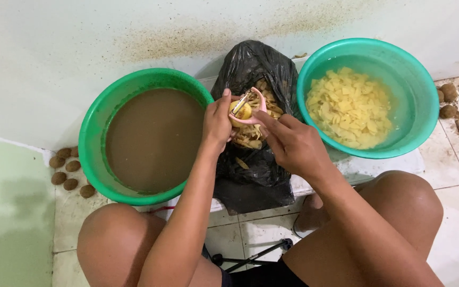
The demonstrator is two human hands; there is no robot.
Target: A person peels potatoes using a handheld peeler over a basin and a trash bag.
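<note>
A small yellow potato (240, 111) is gripped in the left hand (217, 123) and scraped with a pink peeler (254, 108) (clasped by the right hand (293, 144)) above a black bag (256, 170) between 2 green basins (94, 133).

Pale yellow potato (240, 111), pink peeler (253, 106), black bag (256, 64), two green basins (96, 127).

Crumpled black plastic bag (251, 165) between two green basins, open-mouthed
</note>
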